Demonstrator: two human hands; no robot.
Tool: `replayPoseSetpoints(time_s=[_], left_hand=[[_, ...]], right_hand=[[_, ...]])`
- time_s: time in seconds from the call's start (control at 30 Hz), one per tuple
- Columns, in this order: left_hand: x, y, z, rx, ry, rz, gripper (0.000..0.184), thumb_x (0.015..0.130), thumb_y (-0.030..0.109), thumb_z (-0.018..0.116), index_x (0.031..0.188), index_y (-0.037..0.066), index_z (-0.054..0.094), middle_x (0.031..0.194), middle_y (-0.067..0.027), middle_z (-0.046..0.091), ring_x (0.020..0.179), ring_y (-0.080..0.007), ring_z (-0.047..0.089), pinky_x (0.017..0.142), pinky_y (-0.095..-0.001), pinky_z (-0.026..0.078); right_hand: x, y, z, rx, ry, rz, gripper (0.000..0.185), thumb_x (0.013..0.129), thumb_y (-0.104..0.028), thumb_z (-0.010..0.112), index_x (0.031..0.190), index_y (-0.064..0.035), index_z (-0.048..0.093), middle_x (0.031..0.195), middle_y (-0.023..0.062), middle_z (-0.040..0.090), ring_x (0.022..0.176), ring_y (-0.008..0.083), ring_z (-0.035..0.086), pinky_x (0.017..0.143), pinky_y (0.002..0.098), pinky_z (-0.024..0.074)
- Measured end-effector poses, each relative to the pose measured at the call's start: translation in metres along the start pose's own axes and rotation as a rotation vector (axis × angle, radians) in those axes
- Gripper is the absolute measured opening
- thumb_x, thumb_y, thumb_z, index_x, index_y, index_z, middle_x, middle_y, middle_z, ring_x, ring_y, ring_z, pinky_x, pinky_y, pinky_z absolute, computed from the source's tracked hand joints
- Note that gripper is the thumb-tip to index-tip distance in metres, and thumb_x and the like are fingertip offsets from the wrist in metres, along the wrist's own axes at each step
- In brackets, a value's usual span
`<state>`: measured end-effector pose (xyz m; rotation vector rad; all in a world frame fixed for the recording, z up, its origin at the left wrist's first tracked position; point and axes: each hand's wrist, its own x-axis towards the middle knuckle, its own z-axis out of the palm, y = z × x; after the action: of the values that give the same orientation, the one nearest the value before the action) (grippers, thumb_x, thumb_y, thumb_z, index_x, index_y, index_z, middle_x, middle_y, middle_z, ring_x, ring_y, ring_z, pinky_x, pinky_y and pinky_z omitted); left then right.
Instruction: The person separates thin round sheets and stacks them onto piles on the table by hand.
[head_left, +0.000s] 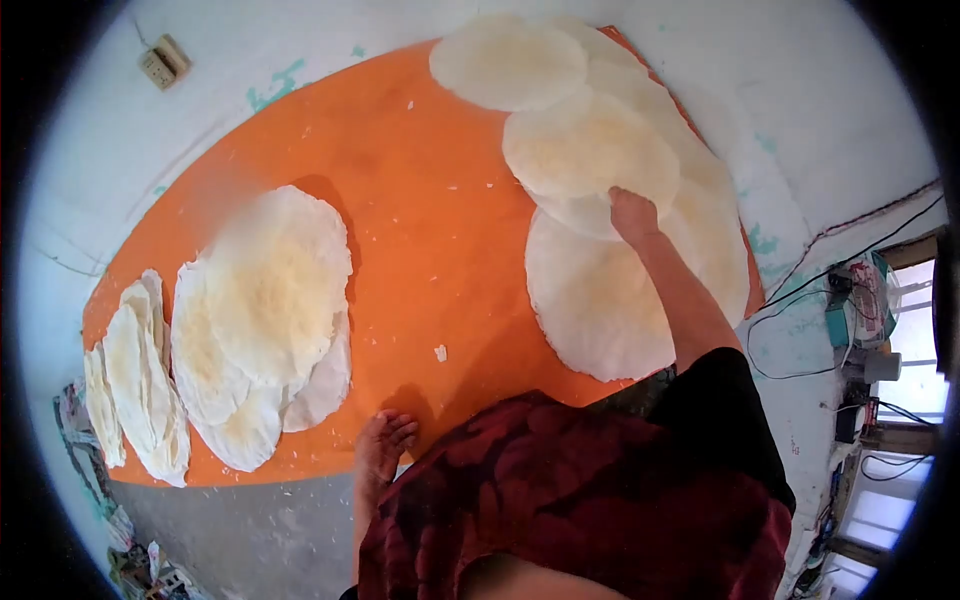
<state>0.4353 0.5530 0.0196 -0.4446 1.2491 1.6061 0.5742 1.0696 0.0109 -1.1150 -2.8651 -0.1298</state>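
Thin round flatbreads lie overlapping on an orange cloth. My right hand (pixel 634 214) reaches to the right-hand group and pinches the lower edge of a flatbread (pixel 590 145). Beneath and beside it are more flatbreads, one large pale one (pixel 595 295) nearer to me and another (pixel 508 62) at the far end. My left hand (pixel 388 440) hovers at the near edge of the cloth, its fingers loosely curled and apart, with nothing in it. Left of centre sits a pile of flatbreads (pixel 275 290).
Narrow-looking stacks of flatbread (pixel 140 370) stand at the far left of the orange cloth (pixel 430 250). Small crumbs dot the cloth. A wall socket (pixel 158 68) is at the upper left. Cables (pixel 800 285) and shelf items are at the right.
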Motion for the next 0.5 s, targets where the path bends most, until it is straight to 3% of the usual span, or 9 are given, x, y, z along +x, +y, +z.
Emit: replayPoseSetpoints(time_s=[0.1, 0.2, 0.3, 0.43, 0.5], left_hand=[[0.006, 0.009, 0.016, 0.087, -0.093, 0.033, 0.024, 0.086, 0.027, 0.047, 0.094, 0.005, 0.050, 0.092, -0.0127, 0.059, 0.084, -0.0241, 0.058, 0.070, -0.0326, 0.046], [0.024, 0.019, 0.030, 0.145, -0.210, 0.054, 0.023, 0.086, 0.025, 0.048, 0.096, 0.005, 0.050, 0.090, -0.0118, 0.058, 0.083, -0.0230, 0.058, 0.069, -0.0314, 0.046], [0.040, 0.030, 0.058, 0.221, -0.214, 0.153, 0.025, 0.084, 0.027, 0.051, 0.098, 0.007, 0.050, 0.086, -0.0097, 0.058, 0.077, -0.0199, 0.057, 0.068, -0.0294, 0.045], [0.081, 0.035, 0.073, 0.289, -0.195, 0.312, 0.028, 0.080, 0.032, 0.057, 0.094, 0.008, 0.051, 0.084, -0.0055, 0.056, 0.069, -0.0160, 0.054, 0.065, -0.0286, 0.044], [0.090, 0.051, 0.066, 0.156, -0.221, 0.055, 0.029, 0.078, 0.033, 0.059, 0.092, 0.009, 0.050, 0.084, -0.0049, 0.055, 0.070, -0.0141, 0.053, 0.062, -0.0268, 0.043]], right_hand=[[0.008, -0.014, -0.056, -0.005, 0.073, -0.011, 0.007, 0.074, -0.011, 0.046, 0.073, -0.0049, 0.050, 0.068, 0.0148, 0.057, 0.070, 0.0312, 0.058, 0.062, 0.0430, 0.0462], [0.003, -0.038, -0.120, 0.063, 0.121, -0.087, 0.011, 0.075, -0.014, 0.045, 0.072, -0.0037, 0.049, 0.070, 0.0166, 0.056, 0.071, 0.0314, 0.057, 0.062, 0.0428, 0.0443], [-0.008, -0.068, -0.186, 0.314, 0.151, -0.192, 0.015, 0.077, -0.014, 0.043, 0.069, -0.0025, 0.048, 0.066, 0.0183, 0.053, 0.067, 0.0286, 0.055, 0.062, 0.0394, 0.0424], [-0.023, -0.102, -0.238, 0.783, -0.120, -0.075, 0.018, 0.080, -0.016, 0.045, 0.072, -0.0009, 0.052, 0.067, 0.0077, 0.053, 0.065, 0.0165, 0.051, 0.061, 0.0320, 0.0406], [-0.034, -0.116, -0.250, 0.965, -0.146, 0.000, 0.019, 0.080, -0.016, 0.045, 0.077, 0.0000, 0.056, 0.069, 0.0015, 0.052, 0.065, 0.0116, 0.048, 0.061, 0.0289, 0.0400]])
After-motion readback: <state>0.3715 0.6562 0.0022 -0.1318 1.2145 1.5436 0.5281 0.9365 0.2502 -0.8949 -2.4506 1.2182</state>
